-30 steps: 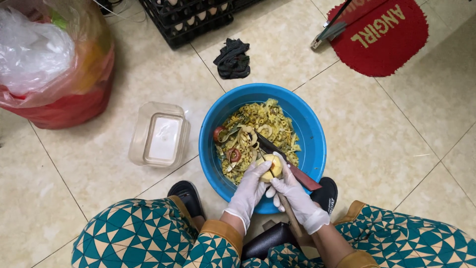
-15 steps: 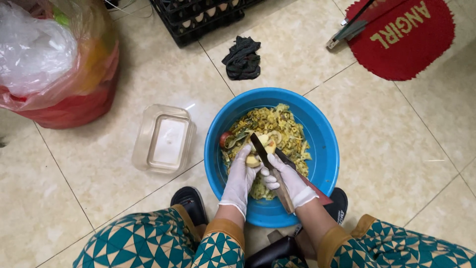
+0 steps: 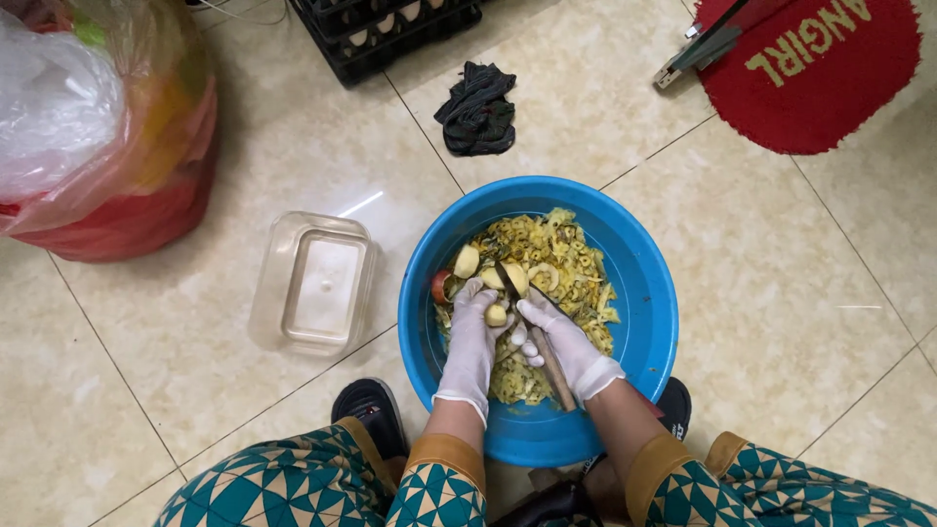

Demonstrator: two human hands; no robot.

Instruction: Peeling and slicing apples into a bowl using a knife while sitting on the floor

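A blue plastic basin (image 3: 644, 293) sits on the tiled floor between my feet, filled with yellow fruit peelings (image 3: 571, 263). Both hands wear white gloves and work over it. My left hand (image 3: 472, 327) grips a small pale yellow fruit piece (image 3: 497, 314) near the middle of the basin. My right hand (image 3: 558, 342) holds a knife (image 3: 547, 353) by its brown handle, with the dark blade pointing up against another peeled piece (image 3: 514, 277). A further peeled piece (image 3: 467, 261) and a reddish fruit (image 3: 441, 286) lie at the basin's left side.
A clear plastic container (image 3: 314, 283) stands left of the basin. A red bin with plastic bags (image 3: 107, 146) is at far left. A black crate (image 3: 390, 34), a dark rag (image 3: 478, 109) and a red mat (image 3: 810, 68) lie beyond. Black sandals (image 3: 369, 415) flank the basin.
The view has shifted so the basin sits slightly lower and more central. Both hands stayed over the peelings, with the knife still working against the fruit held in the left hand.
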